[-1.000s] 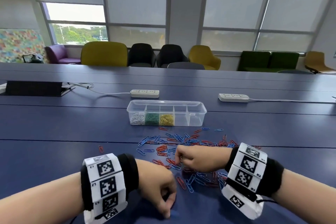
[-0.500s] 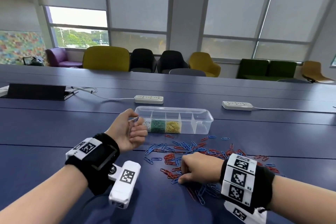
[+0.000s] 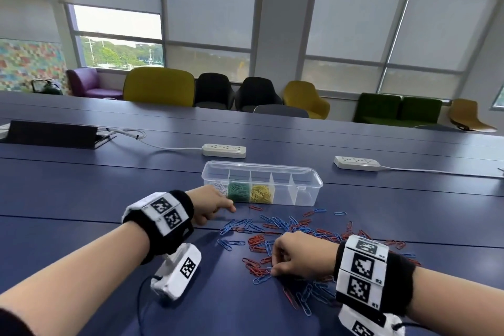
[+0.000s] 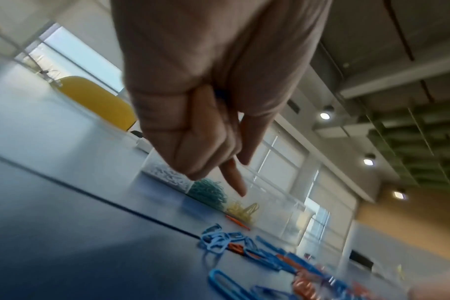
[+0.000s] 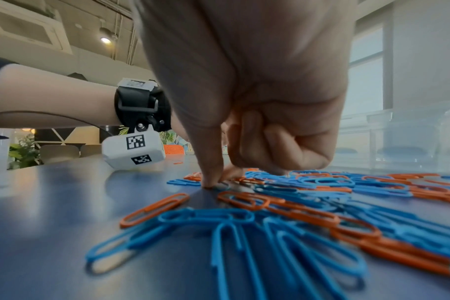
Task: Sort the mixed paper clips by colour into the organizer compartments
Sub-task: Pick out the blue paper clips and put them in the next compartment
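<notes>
Blue and red paper clips [image 3: 289, 229] under right hand's [image 3: 297, 255] pinching fingertips; left hand [image 3: 210, 206] beside organizer [image 3: 261, 185], grip unclear

Only two short labels can be read. On the white marker band [image 3: 364, 273] at the right wrist, "R2" stands at the lower right corner of one black-and-white square code, and "R1" stands below the next code. The other square codes on both wrist bands carry no readable letters or numbers.

bare forearms, black wristbands [image 3: 163, 229] with white marker-tagged blocks, white camera pods [image 3: 177, 271] beneath
</notes>
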Motion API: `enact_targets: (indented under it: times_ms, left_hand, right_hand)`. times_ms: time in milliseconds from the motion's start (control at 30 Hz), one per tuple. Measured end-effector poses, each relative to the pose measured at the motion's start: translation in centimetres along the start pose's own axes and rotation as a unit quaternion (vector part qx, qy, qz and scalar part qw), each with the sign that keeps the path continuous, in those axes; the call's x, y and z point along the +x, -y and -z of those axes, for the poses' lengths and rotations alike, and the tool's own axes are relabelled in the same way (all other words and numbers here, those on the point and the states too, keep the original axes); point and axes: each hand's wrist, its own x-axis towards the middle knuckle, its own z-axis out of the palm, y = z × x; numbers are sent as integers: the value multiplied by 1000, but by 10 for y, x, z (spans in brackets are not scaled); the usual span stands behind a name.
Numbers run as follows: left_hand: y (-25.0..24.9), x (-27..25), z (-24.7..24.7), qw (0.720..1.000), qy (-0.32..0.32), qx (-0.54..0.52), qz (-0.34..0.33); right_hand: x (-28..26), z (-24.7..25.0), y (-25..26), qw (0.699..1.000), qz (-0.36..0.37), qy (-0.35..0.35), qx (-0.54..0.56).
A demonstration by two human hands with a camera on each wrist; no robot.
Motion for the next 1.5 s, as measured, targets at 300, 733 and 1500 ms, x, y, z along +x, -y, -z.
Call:
enact_targets:
  times_ms: [300, 733, 1500]
  left_hand:
    - [-8, 17, -13, 939, 16, 343, -2]
    - [-18, 2, -3, 960, 74, 269, 21]
    - [27, -2, -13, 611, 80, -787, 1]
  right_hand:
    - [-16, 11, -12, 997, 34, 19, 63]
    - [-17, 12, -21, 969, 61, 55, 234]
    - [6, 2, 5, 982, 117, -4, -150]
